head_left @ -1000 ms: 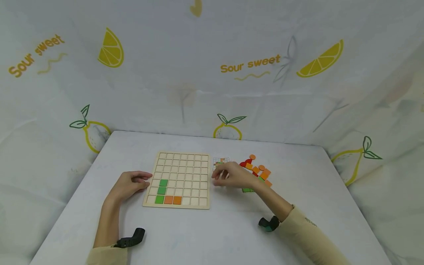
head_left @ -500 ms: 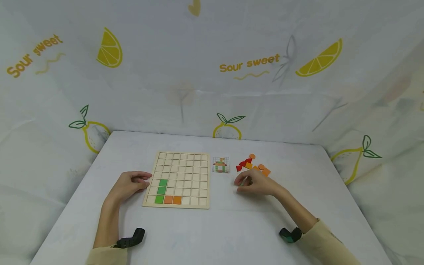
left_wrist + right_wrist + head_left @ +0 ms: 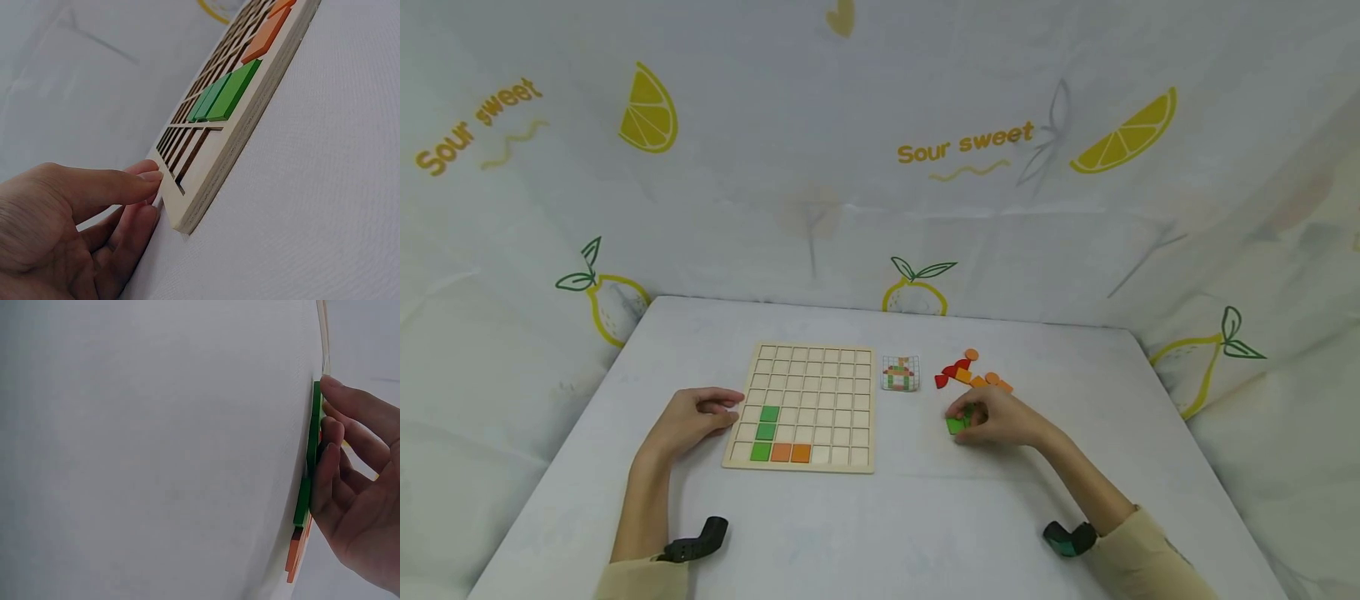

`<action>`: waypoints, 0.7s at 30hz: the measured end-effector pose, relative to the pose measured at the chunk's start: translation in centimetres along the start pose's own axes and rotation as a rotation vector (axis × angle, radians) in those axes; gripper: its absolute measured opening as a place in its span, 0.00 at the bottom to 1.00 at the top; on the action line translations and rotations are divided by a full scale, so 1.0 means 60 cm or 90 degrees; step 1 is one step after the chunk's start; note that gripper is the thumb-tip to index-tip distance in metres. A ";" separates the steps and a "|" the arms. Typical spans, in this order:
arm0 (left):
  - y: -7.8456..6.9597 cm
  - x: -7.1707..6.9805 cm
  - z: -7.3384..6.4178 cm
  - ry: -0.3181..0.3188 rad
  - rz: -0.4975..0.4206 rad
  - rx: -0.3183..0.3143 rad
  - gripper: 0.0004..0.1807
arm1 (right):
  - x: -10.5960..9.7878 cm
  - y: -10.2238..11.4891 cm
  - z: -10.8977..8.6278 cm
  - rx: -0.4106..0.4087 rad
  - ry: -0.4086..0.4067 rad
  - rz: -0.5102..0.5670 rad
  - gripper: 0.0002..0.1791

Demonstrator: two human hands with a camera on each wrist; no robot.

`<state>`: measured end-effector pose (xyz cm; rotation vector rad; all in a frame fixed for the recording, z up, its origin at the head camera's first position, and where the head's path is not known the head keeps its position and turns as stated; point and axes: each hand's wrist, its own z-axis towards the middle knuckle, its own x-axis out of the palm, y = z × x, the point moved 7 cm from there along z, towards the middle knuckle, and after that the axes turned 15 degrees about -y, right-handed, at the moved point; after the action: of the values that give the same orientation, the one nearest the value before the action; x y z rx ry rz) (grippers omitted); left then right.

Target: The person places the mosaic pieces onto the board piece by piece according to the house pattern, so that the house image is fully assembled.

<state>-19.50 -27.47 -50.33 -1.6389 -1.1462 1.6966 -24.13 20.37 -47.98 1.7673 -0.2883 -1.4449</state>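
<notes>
My left hand (image 3: 692, 418), fingers relaxed, touches the left edge of the wooden board (image 3: 807, 400). Right hand (image 3: 1003, 418) touches the loose green tiles (image 3: 955, 426); can't tell if it's pinching one.

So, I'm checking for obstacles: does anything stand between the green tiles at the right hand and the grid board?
Nothing visible does: only white tabletop separates the green tiles by the right hand from the grid board. The pattern card lies farther back, off the direct line.

board (image 3: 808, 398): beige grid | inlaid tiles (image 3: 766, 432): 3 green, 2 orange
</notes>
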 end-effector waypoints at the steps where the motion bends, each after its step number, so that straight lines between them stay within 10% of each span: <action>1: 0.000 0.000 0.000 0.001 -0.002 -0.001 0.22 | 0.000 -0.001 0.001 0.003 0.000 -0.004 0.18; 21: 0.000 0.000 0.000 -0.006 0.023 0.003 0.21 | -0.003 0.000 0.003 0.012 -0.004 -0.035 0.13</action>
<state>-19.50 -27.49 -50.30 -1.6603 -1.1225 1.7304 -24.34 20.42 -47.87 1.7988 -0.2581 -1.4907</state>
